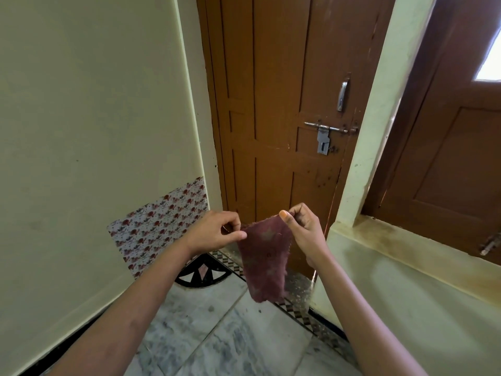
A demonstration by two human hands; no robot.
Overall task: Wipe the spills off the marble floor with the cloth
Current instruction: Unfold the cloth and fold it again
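Above marble floor (217,335), cloth (264,263) hangs in air, not touching it. Wiping not begun, judging by this (few dark specks on tiles, maybe the spills). Left hand (217,233) pinches top left corner, right hand (303,229) pinches top right, both closed on cloth stretched between them.

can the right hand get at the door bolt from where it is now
Probably not yet: the right hand pinches a top corner of the cloth, as does the left hand. Nothing blocks the bolt, which sits higher up.
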